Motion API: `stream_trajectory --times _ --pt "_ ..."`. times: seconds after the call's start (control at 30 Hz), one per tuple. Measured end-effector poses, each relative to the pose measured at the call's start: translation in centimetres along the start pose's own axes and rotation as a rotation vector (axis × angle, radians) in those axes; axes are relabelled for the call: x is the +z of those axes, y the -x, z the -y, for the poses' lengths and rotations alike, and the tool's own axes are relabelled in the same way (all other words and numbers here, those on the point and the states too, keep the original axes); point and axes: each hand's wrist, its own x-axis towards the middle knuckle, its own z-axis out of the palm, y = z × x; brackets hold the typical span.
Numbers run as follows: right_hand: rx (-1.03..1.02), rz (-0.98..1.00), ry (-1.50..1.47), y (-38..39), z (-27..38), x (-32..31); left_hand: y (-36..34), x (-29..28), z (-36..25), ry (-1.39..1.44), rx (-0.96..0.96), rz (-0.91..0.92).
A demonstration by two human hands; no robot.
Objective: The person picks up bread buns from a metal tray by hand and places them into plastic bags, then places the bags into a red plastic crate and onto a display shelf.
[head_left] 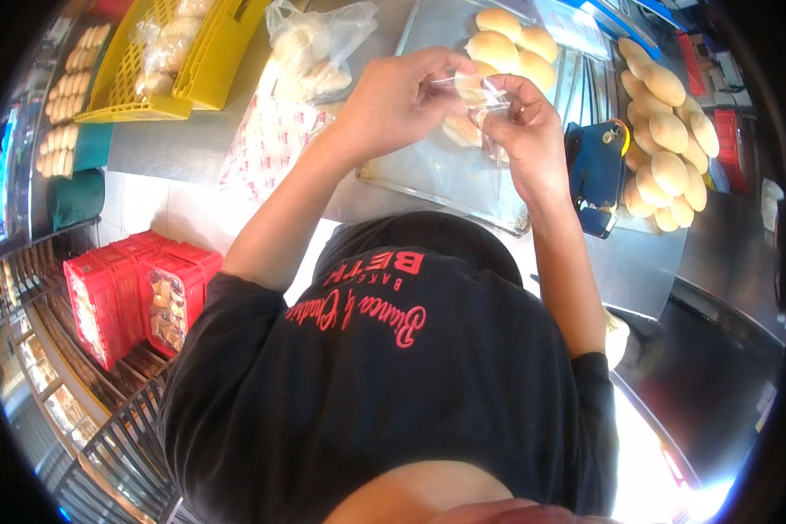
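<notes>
Above a metal tray (410, 179), both hands pinch a clear plastic bag (491, 94) between them. The fingers of my left hand (402, 98) are closed on its left side. Thumb and fingers of my right hand (526, 127) grip its right side. Whether anything is inside the bag I cannot tell. One bread roll (461, 131) shows just beneath the hands, partly hidden by them. Several golden rolls (495, 51) rest on the tray's far part. A blue tape dispenser (596, 166) with a yellow ring stands right of my right hand.
Many rolls (668, 131) are piled at the right. Left of the tray lie a clear bag of buns (310, 57) and a white wrapper (266, 144) with red print. A yellow crate (210, 65) holds bagged buns. Red baskets (105, 288) stand lower left.
</notes>
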Motion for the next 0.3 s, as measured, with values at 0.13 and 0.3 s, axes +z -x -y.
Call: stream_trajectory --times 0.13,0.3 --pt "0.131 0.028 -0.122 0.1 0.8 -2.4 -1.4 0.1 0.0 0.118 -0.278 0.06" --pt "0.353 0.048 -0.323 0.9 1.1 -4.0 -1.7 0.7 1.0 0.045 -0.134 0.085"
